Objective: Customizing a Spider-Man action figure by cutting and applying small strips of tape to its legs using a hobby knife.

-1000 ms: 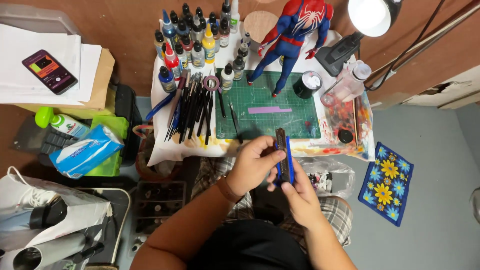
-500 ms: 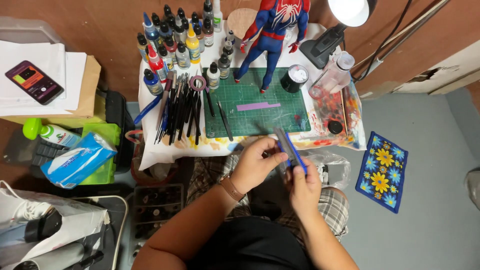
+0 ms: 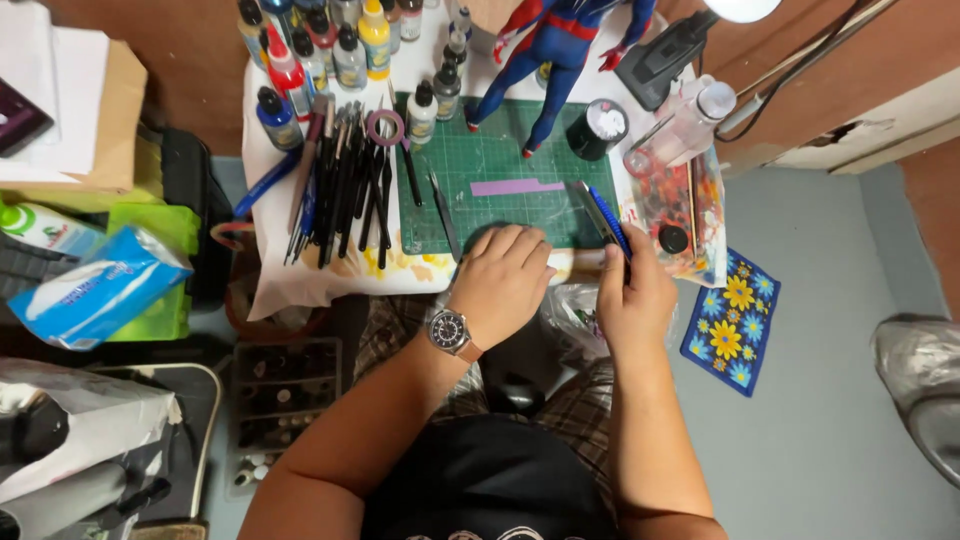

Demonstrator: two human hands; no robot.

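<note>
My right hand point(image 3: 634, 292) grips a slim dark tool with a blue side point(image 3: 602, 215), its tip reaching onto the right part of the green cutting mat point(image 3: 500, 160). My left hand point(image 3: 507, 280), with a wristwatch point(image 3: 450, 331) on the wrist, rests knuckles-up on the mat's near edge, fingers curled; whether it holds anything is hidden. A purple strip point(image 3: 516, 187) lies on the mat just beyond both hands. A red and blue action figure point(image 3: 548, 50) stands at the mat's far edge.
Brushes and dark tools point(image 3: 345, 185) lie in a row left of the mat, paint bottles point(image 3: 330, 50) behind them. A black jar point(image 3: 598, 128), clear bottle point(image 3: 688, 120) and stained palette point(image 3: 665, 205) sit right. Blue wipes pack point(image 3: 95, 290) at left; flowered mat point(image 3: 732, 320) on the floor.
Both hands moved from over my lap up to the table's near edge. The left hand let go of the tool and settled on the mat; the right hand keeps the tool.
</note>
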